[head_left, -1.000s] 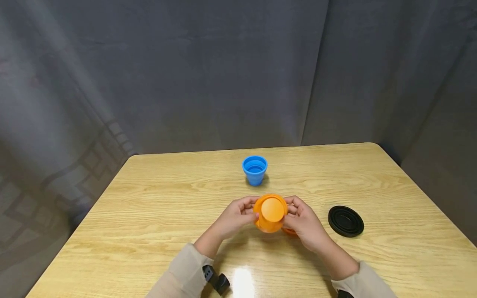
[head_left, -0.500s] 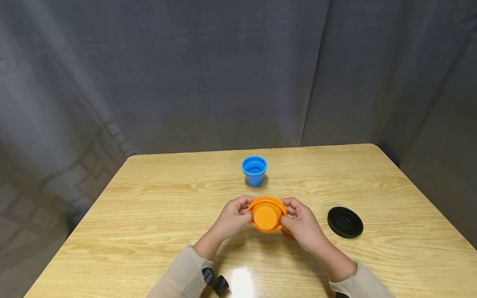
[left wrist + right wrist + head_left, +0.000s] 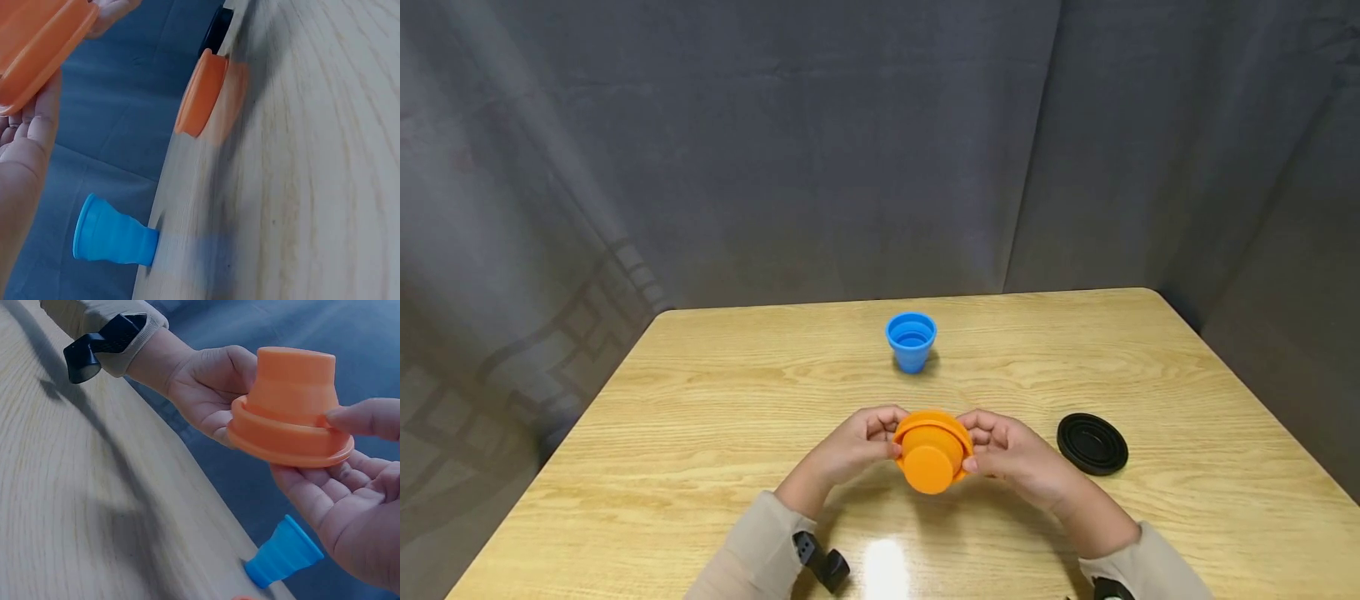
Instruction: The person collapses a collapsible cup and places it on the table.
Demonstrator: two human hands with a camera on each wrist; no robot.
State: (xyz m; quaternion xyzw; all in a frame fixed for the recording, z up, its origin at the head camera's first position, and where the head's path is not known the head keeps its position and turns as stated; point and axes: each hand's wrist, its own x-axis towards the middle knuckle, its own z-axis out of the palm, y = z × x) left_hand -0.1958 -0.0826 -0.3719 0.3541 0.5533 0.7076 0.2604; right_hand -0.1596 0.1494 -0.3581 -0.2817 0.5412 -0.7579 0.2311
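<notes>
1. Head view: left hand [image 3: 853, 447] and right hand [image 3: 1011, 460] pinch opposite sides of an orange collapsible cup [image 3: 931, 454], holding it above the table [image 3: 730, 383], base tilted toward the near side.
2. The step in hand looks like working the cup's folding wall: the right wrist view shows a band folded round its body. The next move probably calls for even thumb pressure round that fold; whether to extend or flatten it, I cannot tell.
3. Beyond, a blue collapsible cup [image 3: 912, 343] stands upright; a black ringed disc [image 3: 1092, 444] lies right, and an orange disc [image 3: 201, 94] rests on the table.
4. Against half a second ago, hands and cup sit nearer, base tipped further down.
</notes>
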